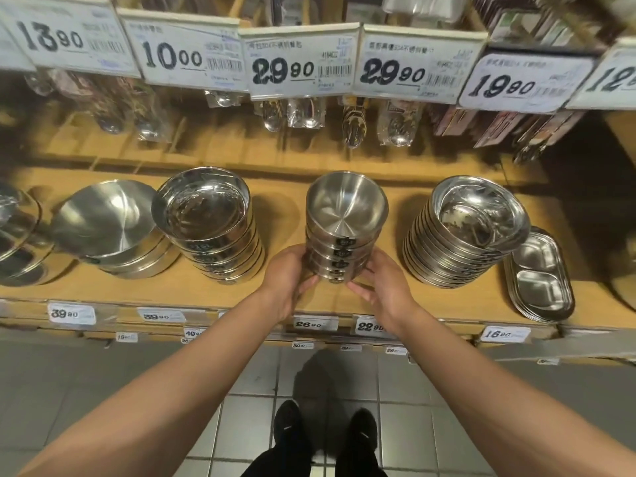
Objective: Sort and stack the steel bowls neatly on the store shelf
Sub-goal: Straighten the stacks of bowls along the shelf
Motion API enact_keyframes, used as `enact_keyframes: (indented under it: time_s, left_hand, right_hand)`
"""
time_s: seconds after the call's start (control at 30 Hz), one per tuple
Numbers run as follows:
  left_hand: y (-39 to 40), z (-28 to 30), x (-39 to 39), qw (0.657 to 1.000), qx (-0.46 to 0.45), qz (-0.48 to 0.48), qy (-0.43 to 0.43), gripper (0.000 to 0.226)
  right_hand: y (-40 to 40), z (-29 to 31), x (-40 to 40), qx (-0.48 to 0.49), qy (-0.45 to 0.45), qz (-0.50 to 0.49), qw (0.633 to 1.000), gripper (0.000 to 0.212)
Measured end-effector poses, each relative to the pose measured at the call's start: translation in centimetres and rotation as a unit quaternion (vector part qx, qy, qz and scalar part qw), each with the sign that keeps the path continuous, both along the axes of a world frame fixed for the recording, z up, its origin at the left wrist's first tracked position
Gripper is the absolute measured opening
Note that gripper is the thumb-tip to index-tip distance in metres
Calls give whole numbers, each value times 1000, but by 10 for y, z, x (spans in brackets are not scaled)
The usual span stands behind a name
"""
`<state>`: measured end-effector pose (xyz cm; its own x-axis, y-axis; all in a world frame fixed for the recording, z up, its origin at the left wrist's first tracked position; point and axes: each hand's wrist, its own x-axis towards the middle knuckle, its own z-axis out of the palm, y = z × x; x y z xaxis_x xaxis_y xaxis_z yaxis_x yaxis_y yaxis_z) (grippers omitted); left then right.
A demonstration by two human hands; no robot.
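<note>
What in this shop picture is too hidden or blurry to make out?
Head view only:
- Base of the middle bowl stack: covered by the left hand and right hand.
- Small print on the price tags: blurred.
- Far-left steel dishes: cut off by the frame edge.
- Black stickers on the bowls: too small to read.
</note>
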<state>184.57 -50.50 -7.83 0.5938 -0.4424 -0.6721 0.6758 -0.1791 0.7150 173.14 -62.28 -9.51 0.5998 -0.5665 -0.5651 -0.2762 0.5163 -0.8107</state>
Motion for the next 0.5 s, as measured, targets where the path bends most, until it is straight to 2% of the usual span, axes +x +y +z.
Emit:
enact_keyframes:
  time_s: [0.2, 0.33, 0.5]
  left_hand:
    - [5, -4, 2, 1000, -18, -24, 9, 30]
    - [23, -5, -2, 1000, 8, -21, 12, 24]
    - [71, -5, -11, 999, 41, -8, 20, 26]
  right_hand:
    - [7, 0, -1, 14, 4, -29, 999, 32]
    - [25, 3, -11, 29, 28, -55, 998, 21]
    - [71, 5, -14, 71, 63, -5, 995, 18]
